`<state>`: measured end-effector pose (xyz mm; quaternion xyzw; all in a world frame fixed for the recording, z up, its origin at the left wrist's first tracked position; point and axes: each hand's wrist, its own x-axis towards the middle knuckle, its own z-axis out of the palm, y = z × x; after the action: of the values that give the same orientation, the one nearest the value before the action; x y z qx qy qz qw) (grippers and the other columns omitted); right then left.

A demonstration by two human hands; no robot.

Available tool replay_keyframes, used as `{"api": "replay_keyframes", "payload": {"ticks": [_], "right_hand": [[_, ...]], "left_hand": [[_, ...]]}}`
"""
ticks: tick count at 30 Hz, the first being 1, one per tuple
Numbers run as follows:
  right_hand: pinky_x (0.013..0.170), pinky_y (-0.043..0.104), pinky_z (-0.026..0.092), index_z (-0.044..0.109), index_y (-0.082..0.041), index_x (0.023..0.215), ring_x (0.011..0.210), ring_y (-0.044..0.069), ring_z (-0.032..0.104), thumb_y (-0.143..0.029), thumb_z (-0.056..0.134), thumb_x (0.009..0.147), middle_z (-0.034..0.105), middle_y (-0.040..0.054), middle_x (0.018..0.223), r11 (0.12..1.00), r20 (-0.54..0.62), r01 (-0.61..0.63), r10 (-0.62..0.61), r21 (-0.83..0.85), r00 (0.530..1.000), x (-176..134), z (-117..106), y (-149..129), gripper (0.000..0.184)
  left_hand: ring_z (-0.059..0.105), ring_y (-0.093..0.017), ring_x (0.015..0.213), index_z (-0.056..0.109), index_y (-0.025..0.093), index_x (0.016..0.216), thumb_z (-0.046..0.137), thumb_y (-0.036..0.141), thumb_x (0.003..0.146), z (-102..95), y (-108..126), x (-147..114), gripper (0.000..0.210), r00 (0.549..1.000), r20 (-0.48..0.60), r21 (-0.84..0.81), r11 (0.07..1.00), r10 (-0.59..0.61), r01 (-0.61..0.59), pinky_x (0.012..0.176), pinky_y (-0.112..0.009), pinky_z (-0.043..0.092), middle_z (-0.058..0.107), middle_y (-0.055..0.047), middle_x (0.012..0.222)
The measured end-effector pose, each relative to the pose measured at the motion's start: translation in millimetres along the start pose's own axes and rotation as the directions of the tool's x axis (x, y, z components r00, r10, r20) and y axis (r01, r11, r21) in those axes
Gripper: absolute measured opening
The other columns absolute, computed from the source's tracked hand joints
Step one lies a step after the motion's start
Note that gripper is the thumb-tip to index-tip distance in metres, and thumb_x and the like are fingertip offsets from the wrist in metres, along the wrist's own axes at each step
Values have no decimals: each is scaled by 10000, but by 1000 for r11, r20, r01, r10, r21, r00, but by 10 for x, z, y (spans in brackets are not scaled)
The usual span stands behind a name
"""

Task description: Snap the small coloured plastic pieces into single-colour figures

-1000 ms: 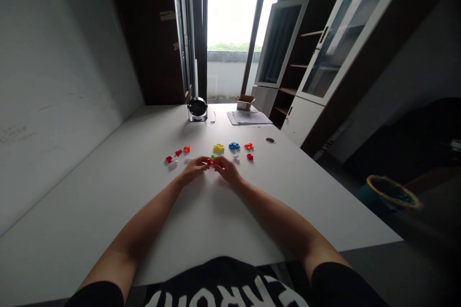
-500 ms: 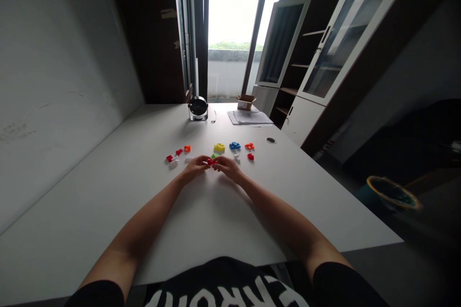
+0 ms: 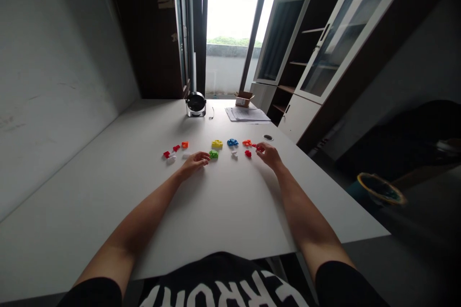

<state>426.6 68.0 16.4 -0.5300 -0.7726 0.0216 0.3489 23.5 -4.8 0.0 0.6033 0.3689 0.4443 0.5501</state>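
My right hand (image 3: 268,154) is out to the right, its fingertips pinched on a small red plastic piece (image 3: 255,146). That piece is close beside an orange piece (image 3: 247,143), and another red piece (image 3: 248,153) lies just below. My left hand (image 3: 195,163) rests low over the table with loosely curved fingers and nothing visible in them. Its fingertips are next to a green piece (image 3: 213,154); whether they touch it I cannot tell. A yellow piece (image 3: 217,144), a blue piece (image 3: 232,142) and a white piece (image 3: 234,154) lie between the hands.
Left of my left hand lie an orange piece (image 3: 185,144), red pieces (image 3: 176,147) and white pieces (image 3: 171,159). Farther back on the white table (image 3: 216,211) are a round black device on a stand (image 3: 196,104), papers (image 3: 248,114) and a small open carton (image 3: 244,99).
My hands have parted. The right hand has carried the red piece from the middle to the right, beside the orange piece. The left hand has stayed near the green piece and let go.
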Motion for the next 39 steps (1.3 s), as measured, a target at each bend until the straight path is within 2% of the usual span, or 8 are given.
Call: {"api": "replay_keyframes", "payload": {"ticks": [4, 9, 13, 17, 22, 26, 32, 39], "right_hand": [[773, 295, 515, 683, -215, 973, 770, 171, 639, -206, 621, 802, 703, 34, 912, 996, 53, -82, 81, 16, 995, -89, 139, 214, 182], [764, 288, 503, 700, -220, 993, 799, 178, 636, -282, 644, 816, 703, 40, 930, 989, 83, -144, 140, 40, 987, -122, 222, 207, 196], [773, 298, 496, 711, -219, 1011, 806, 182, 626, -302, 652, 839, 701, 45, 943, 986, 88, -169, 169, -9, 982, -116, 250, 189, 200], [841, 313, 480, 735, -222, 998, 868, 192, 613, -242, 661, 833, 694, 57, 977, 984, 85, -165, 170, -69, 982, -111, 323, 146, 181], [849, 311, 473, 731, -228, 1039, 883, 195, 610, -228, 644, 842, 696, 47, 973, 982, 58, -180, 183, -51, 981, -106, 378, 123, 216], [852, 313, 478, 722, -225, 1099, 878, 195, 618, -257, 616, 872, 701, 48, 978, 981, 60, -193, 193, -19, 979, -95, 392, 139, 252], [925, 323, 473, 724, -242, 1174, 982, 207, 622, -324, 629, 894, 673, 72, 1125, 984, 86, -180, 180, -13, 980, -91, 400, 127, 307], [931, 326, 472, 707, -272, 1225, 1053, 226, 605, -421, 658, 891, 652, 63, 1122, 990, 138, -143, 144, -12, 980, -94, 416, 85, 369]], "left_hand": [[649, -209, 975, 679, 171, 1146, 731, 356, 814, 0, 3, -9, 383, 1000, 12, -5, 1000, -1, 2, 887, -366, 511, 698, -108, 1117], [654, -209, 971, 686, 165, 1130, 744, 370, 807, 10, -1, 1, 387, 1000, 7, -11, 1000, -4, 4, 899, -375, 509, 705, -107, 1099], [658, -214, 961, 700, 159, 1096, 761, 372, 789, 36, 7, 13, 379, 1000, -15, -16, 1000, -4, 4, 893, -381, 514, 717, -105, 1059], [659, -214, 953, 705, 155, 1073, 763, 377, 784, 49, 16, 12, 368, 1000, -26, -20, 1000, -8, 7, 902, -386, 511, 720, -99, 1033], [661, -213, 939, 701, 152, 1085, 760, 381, 788, 40, -1, 19, 379, 1000, -22, -23, 1000, -19, 18, 888, -384, 511, 722, -102, 1032], [662, -217, 948, 695, 149, 1101, 754, 378, 799, 22, -35, 33, 383, 1000, -19, -18, 1000, -23, 22, 883, -385, 514, 719, -111, 1053], [665, -222, 961, 696, 156, 1103, 751, 383, 807, 13, -41, 31, 377, 1000, -9, -19, 1000, -21, 21, 892, -395, 515, 720, -111, 1061], [666, -222, 957, 701, 159, 1101, 748, 387, 804, 22, -38, 24, 377, 1000, -17, -22, 1000, -17, 16, 894, -396, 516, 725, -110, 1056]]}}
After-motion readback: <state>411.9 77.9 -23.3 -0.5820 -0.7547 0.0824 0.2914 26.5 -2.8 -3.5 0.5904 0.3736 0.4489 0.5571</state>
